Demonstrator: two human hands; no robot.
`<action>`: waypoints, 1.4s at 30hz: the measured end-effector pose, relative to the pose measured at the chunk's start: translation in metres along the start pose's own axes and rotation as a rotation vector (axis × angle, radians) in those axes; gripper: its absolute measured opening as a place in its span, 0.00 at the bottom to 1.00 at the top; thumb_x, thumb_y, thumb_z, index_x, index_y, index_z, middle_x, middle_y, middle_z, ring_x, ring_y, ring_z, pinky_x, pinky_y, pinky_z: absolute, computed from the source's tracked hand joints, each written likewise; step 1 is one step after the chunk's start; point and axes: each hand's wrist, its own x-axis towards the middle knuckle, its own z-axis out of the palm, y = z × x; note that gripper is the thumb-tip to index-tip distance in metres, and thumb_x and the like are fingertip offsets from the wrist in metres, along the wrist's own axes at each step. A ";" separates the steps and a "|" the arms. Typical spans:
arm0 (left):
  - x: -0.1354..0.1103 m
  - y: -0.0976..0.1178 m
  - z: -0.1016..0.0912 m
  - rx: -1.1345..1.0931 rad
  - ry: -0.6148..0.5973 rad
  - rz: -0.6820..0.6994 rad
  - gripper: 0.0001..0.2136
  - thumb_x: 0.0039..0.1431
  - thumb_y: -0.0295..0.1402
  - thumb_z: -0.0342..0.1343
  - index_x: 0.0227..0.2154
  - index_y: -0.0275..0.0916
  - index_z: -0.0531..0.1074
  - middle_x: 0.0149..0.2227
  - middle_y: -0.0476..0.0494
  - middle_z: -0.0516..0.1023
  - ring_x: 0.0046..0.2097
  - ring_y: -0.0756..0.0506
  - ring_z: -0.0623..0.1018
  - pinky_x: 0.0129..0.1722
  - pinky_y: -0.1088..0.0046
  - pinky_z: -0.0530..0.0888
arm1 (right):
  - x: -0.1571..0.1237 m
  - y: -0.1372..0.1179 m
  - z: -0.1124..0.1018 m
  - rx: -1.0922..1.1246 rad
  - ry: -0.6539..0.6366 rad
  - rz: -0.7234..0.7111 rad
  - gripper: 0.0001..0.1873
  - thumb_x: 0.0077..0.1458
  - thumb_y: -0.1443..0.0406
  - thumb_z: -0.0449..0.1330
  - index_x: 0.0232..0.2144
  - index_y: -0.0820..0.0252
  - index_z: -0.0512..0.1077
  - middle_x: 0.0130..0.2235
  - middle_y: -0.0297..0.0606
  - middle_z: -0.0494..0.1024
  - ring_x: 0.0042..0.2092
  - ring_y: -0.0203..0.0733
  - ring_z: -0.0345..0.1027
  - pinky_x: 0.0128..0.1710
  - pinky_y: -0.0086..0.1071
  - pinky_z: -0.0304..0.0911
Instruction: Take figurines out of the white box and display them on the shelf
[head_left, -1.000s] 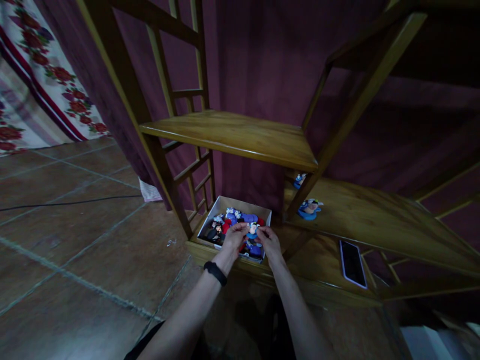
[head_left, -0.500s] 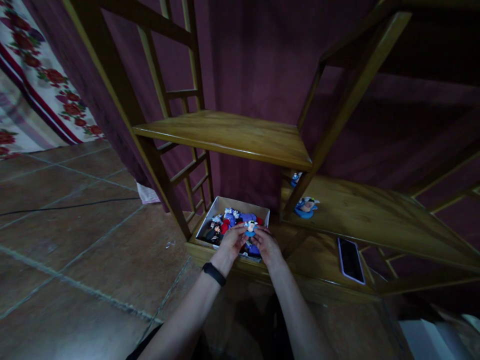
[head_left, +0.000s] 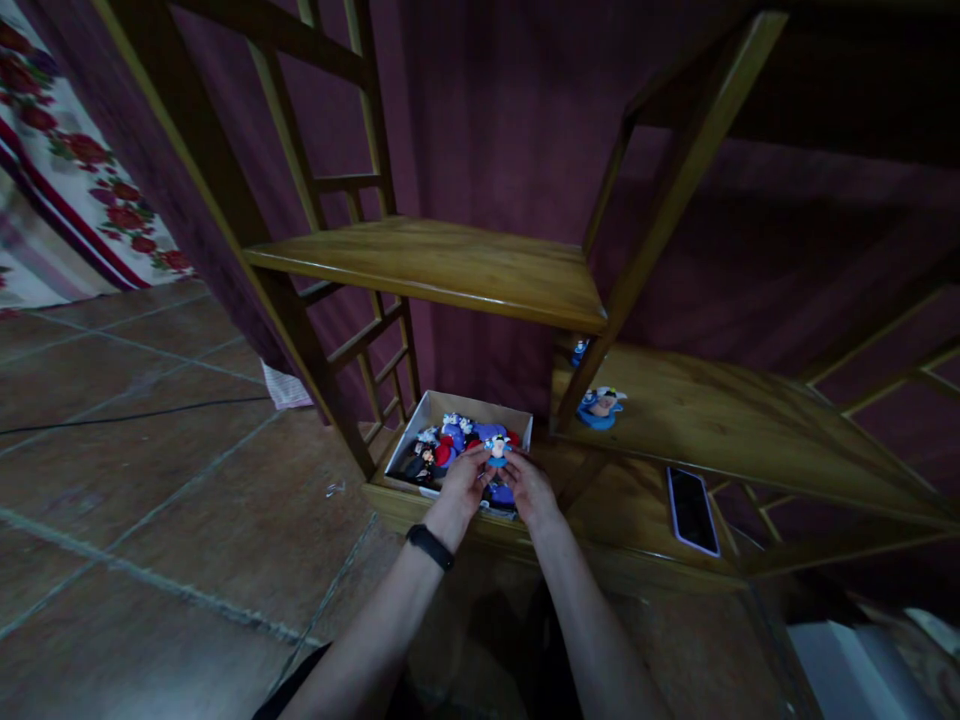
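A small cartoon figurine (head_left: pixel 497 449) on a blue base is held between the fingertips of my left hand (head_left: pixel 468 478) and my right hand (head_left: pixel 527 483). Both hands are closed on it, one at each side, just over the front of an open cardboard box (head_left: pixel 412 430). Inside the box lies a jumble of figurines (head_left: pixel 447 436) in blue, red, black and white; my hands hide some of them. Another figurine with a blue base (head_left: pixel 600 408) stands on the shelf to the right, and part of one more (head_left: pixel 579 352) shows behind the wooden post.
A wooden shelf (head_left: pixel 435 265) juts out above the box, with an upright post (head_left: pixel 667 210) to its right. On the lower board lies a phone (head_left: pixel 692 511) with a pale purple edge. A cable (head_left: pixel 135 412) crosses the tiled floor (head_left: pixel 172 520) at left.
The view has shifted slightly, so the shelves and phone appear a little further left. My hands keep their grip on the figurine, which looks slightly more upright.
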 end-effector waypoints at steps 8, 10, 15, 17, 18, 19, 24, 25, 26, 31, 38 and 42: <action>-0.002 -0.001 0.000 0.062 -0.091 0.045 0.06 0.44 0.20 0.60 0.27 0.34 0.75 0.27 0.46 0.77 0.29 0.53 0.74 0.30 0.80 0.70 | -0.003 -0.009 -0.001 -0.071 -0.020 -0.025 0.15 0.34 0.61 0.67 0.29 0.56 0.72 0.35 0.33 0.77 0.36 0.37 0.71 0.34 0.29 0.66; -0.002 0.000 0.000 0.072 -0.107 0.062 0.05 0.43 0.22 0.62 0.26 0.33 0.76 0.28 0.46 0.77 0.29 0.54 0.73 0.30 0.81 0.69 | -0.003 -0.011 -0.001 -0.115 -0.029 -0.038 0.16 0.35 0.59 0.66 0.30 0.56 0.72 0.36 0.33 0.76 0.37 0.37 0.70 0.34 0.29 0.66; -0.002 -0.003 0.000 0.154 -0.125 0.146 0.09 0.38 0.27 0.67 0.26 0.33 0.76 0.28 0.44 0.78 0.30 0.52 0.74 0.30 0.79 0.69 | -0.004 -0.012 -0.003 -0.253 -0.026 -0.081 0.18 0.36 0.56 0.66 0.31 0.57 0.73 0.37 0.33 0.75 0.37 0.37 0.69 0.34 0.28 0.66; -0.001 -0.005 0.000 0.188 -0.124 0.167 0.10 0.37 0.29 0.67 0.26 0.33 0.77 0.29 0.44 0.78 0.30 0.52 0.74 0.30 0.79 0.69 | -0.003 -0.012 -0.004 -0.283 -0.009 -0.089 0.19 0.36 0.55 0.66 0.31 0.57 0.73 0.37 0.33 0.74 0.37 0.37 0.68 0.34 0.29 0.66; 0.000 -0.006 -0.001 0.200 -0.125 0.168 0.10 0.37 0.30 0.67 0.26 0.33 0.77 0.29 0.44 0.78 0.30 0.52 0.74 0.30 0.79 0.69 | -0.003 -0.012 -0.005 -0.290 -0.004 -0.091 0.19 0.36 0.54 0.66 0.31 0.57 0.73 0.38 0.33 0.74 0.37 0.37 0.68 0.34 0.29 0.66; 0.001 -0.007 -0.001 0.208 -0.127 0.168 0.11 0.37 0.30 0.68 0.26 0.33 0.77 0.29 0.44 0.78 0.30 0.52 0.73 0.29 0.79 0.68 | -0.003 -0.012 -0.005 -0.296 -0.007 -0.094 0.20 0.36 0.54 0.66 0.32 0.57 0.72 0.37 0.33 0.74 0.37 0.38 0.68 0.34 0.29 0.66; 0.004 -0.010 -0.004 0.213 -0.117 0.188 0.15 0.32 0.34 0.69 0.25 0.32 0.77 0.25 0.45 0.76 0.26 0.53 0.72 0.28 0.78 0.68 | -0.003 -0.013 -0.005 -0.330 -0.056 -0.114 0.20 0.36 0.52 0.66 0.30 0.58 0.72 0.34 0.32 0.74 0.35 0.37 0.68 0.33 0.30 0.67; 0.004 -0.009 -0.004 0.217 -0.116 0.194 0.15 0.31 0.34 0.70 0.25 0.32 0.77 0.25 0.45 0.76 0.26 0.53 0.72 0.28 0.78 0.68 | -0.003 -0.013 -0.005 -0.333 -0.058 -0.117 0.20 0.36 0.52 0.66 0.30 0.58 0.72 0.34 0.32 0.74 0.35 0.37 0.68 0.33 0.30 0.67; 0.004 -0.009 -0.004 0.224 -0.119 0.198 0.16 0.31 0.34 0.70 0.25 0.32 0.77 0.25 0.45 0.76 0.26 0.52 0.72 0.28 0.77 0.68 | -0.003 -0.013 -0.004 -0.333 -0.055 -0.118 0.20 0.36 0.52 0.66 0.30 0.58 0.73 0.34 0.32 0.74 0.35 0.37 0.68 0.33 0.30 0.67; 0.002 -0.006 -0.002 0.226 -0.128 0.187 0.15 0.31 0.35 0.69 0.25 0.32 0.76 0.25 0.45 0.76 0.27 0.52 0.72 0.28 0.78 0.68 | 0.000 -0.011 -0.003 -0.274 -0.026 -0.108 0.20 0.33 0.55 0.68 0.30 0.58 0.73 0.34 0.33 0.75 0.34 0.37 0.68 0.32 0.29 0.67; 0.002 -0.002 -0.002 0.163 -0.092 0.159 0.17 0.31 0.30 0.69 0.30 0.34 0.75 0.27 0.47 0.76 0.27 0.53 0.73 0.29 0.78 0.69 | 0.003 -0.007 -0.001 -0.278 0.009 -0.100 0.18 0.35 0.57 0.67 0.31 0.57 0.73 0.34 0.33 0.74 0.33 0.36 0.68 0.31 0.29 0.67; 0.002 -0.002 -0.002 0.181 -0.075 0.169 0.17 0.32 0.28 0.69 0.30 0.34 0.75 0.27 0.47 0.76 0.26 0.53 0.73 0.27 0.78 0.69 | 0.001 -0.008 0.000 -0.308 0.001 -0.100 0.17 0.38 0.56 0.66 0.32 0.56 0.73 0.35 0.32 0.74 0.33 0.36 0.69 0.33 0.29 0.68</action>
